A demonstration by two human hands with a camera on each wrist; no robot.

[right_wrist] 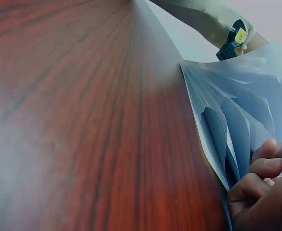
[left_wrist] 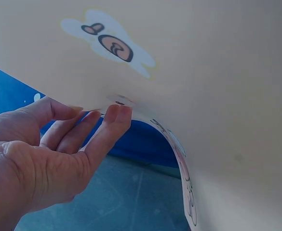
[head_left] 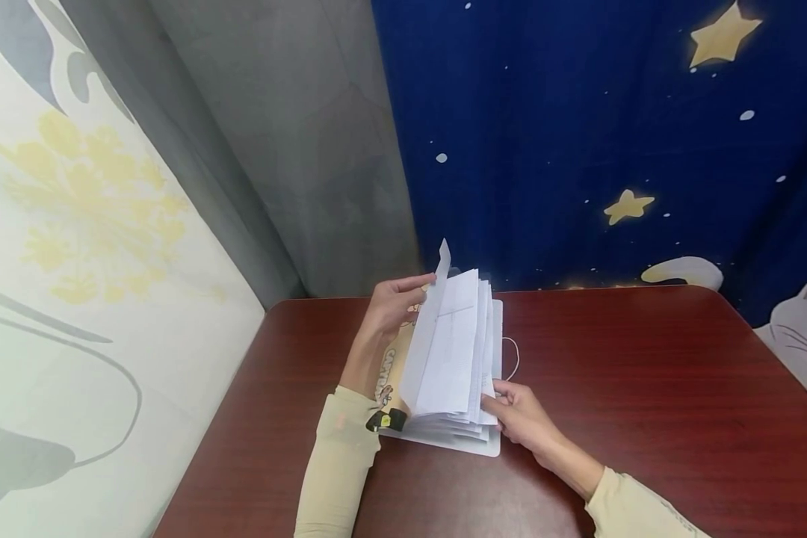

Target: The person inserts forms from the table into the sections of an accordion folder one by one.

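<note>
A file folder (head_left: pixel 496 441) with a yellow cartoon-printed cover (head_left: pixel 391 366) stands partly opened on the table, with white paper sheets (head_left: pixel 453 344) fanned out inside. At the upper left of the folder, my left hand (head_left: pixel 393 305) pinches the cover's edge and holds it raised. The left wrist view shows thumb and fingertips on that curved cover (left_wrist: pixel 218 96), its print facing the camera. My right hand (head_left: pixel 521 413) grips the sheets' lower right edge. In the right wrist view its curled fingers (right_wrist: pixel 256 187) lie against the bluish-looking layers (right_wrist: pixel 242 125), and part of the hand is cut off.
The folder lies on a dark red wood-grain table (head_left: pixel 612 373). A thin white elastic cord (head_left: pixel 516 359) loops out from the folder's right side. Behind the table hang a grey curtain (head_left: pixel 309 149) and a blue star-patterned curtain (head_left: pixel 545 149). A black device (head_left: pixel 386 420) sits on the left wrist.
</note>
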